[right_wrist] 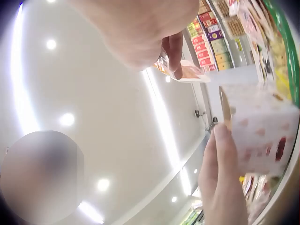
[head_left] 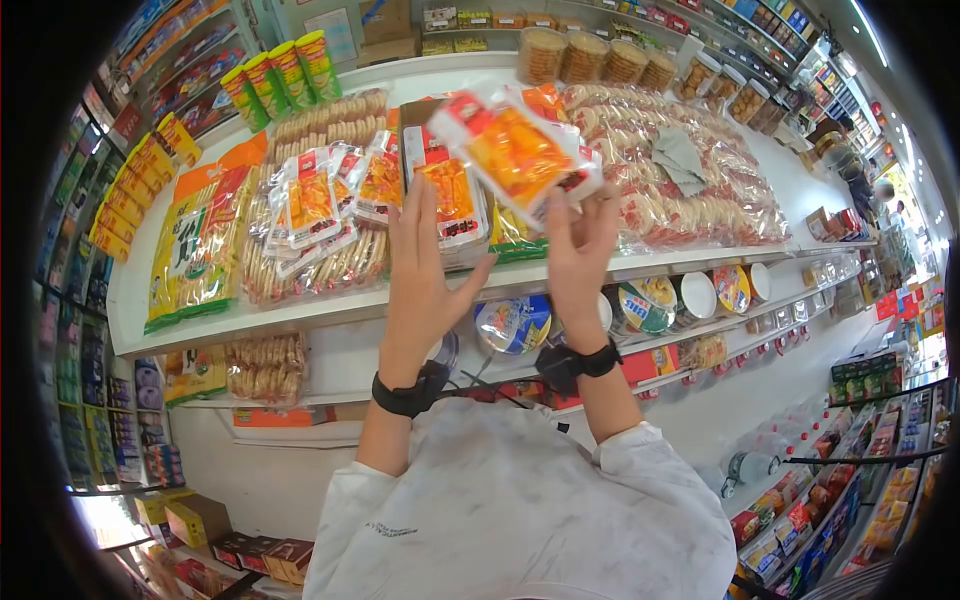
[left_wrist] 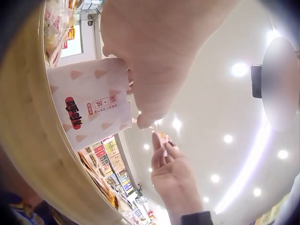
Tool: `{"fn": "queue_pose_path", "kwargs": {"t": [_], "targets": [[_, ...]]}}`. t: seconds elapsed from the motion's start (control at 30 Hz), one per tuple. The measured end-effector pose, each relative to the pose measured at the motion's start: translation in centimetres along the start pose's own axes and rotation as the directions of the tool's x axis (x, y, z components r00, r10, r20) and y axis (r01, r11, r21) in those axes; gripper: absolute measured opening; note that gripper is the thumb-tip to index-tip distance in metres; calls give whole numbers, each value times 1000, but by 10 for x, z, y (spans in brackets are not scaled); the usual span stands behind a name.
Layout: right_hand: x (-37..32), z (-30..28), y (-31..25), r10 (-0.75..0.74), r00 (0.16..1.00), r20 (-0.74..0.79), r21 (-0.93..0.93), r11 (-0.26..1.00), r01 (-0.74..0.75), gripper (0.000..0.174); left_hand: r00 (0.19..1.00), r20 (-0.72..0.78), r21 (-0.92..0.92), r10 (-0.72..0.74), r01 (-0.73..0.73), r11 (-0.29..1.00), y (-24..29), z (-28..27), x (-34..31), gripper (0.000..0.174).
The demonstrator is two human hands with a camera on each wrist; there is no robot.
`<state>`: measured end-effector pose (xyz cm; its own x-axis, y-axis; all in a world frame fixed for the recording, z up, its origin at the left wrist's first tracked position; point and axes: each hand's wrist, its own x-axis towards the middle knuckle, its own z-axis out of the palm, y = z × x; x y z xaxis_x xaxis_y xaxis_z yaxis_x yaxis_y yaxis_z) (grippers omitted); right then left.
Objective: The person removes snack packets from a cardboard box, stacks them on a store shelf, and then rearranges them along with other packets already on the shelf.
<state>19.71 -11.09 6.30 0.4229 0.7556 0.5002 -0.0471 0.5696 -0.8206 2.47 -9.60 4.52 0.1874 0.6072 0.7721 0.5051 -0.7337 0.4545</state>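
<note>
My right hand pinches the lower right corner of a flat snack packet, white and red with an orange picture. The packet is raised and tilted over the display, overlapping an open-topped carton in the head view. Similar packets lie inside that carton. Its white side, printed with pink shapes, shows as a carton wall in the left wrist view. With fingers straight, my left hand is at the carton's near left side, fingertips at its edge. A loose pile of matching packets lies just left.
Yellow-green noodle-like bags lie at the left of the white shelf. Bagged round crackers spread across the right. Green cans and clear jars stand along the back. Instant noodle bowls sit on the shelf below.
</note>
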Motion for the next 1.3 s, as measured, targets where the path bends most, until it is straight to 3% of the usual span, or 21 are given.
{"fn": "queue_pose_path", "kwargs": {"t": [0.03,0.13,0.23,0.27,0.4,0.53,0.7,0.9,1.0,1.1,1.2,1.3], "targets": [[-6,8,1,24,999,28,10,1000,-24,19,998,-55,-18,22,-23,1000,3,-1,1,90],[-24,43,9,-53,998,-26,39,998,54,27,991,71,40,110,-113,993,5,-4,3,88],[-25,32,8,-162,950,268,-322,914,247,30,974,203,90,103,-123,988,-4,-4,2,90],[-23,28,11,-275,907,319,-393,833,390,26,974,211,101,85,-109,989,-4,-5,3,87],[0,-9,27,-209,969,135,-543,802,249,23,956,290,178,49,-105,978,2,-11,6,70],[33,-67,53,-83,971,226,-794,561,233,26,947,307,208,100,-169,963,4,-6,4,54],[42,-116,82,-70,960,270,-892,357,277,30,959,270,209,83,-143,967,-4,-7,4,53],[48,-122,91,-35,971,238,-894,384,233,35,946,322,242,20,-103,965,2,-8,11,52],[57,-118,94,9,995,102,-830,552,80,37,943,331,245,43,-130,961,-2,-10,8,52],[63,-111,99,-109,973,204,-928,294,227,39,950,310,270,41,-130,954,-4,-10,5,52],[66,-107,111,-89,953,290,-933,197,302,36,957,289,309,-4,-89,947,-7,-6,1,55],[66,-99,109,-70,982,176,-965,186,186,34,963,268,294,-33,-49,955,-15,-1,-2,59]]}}
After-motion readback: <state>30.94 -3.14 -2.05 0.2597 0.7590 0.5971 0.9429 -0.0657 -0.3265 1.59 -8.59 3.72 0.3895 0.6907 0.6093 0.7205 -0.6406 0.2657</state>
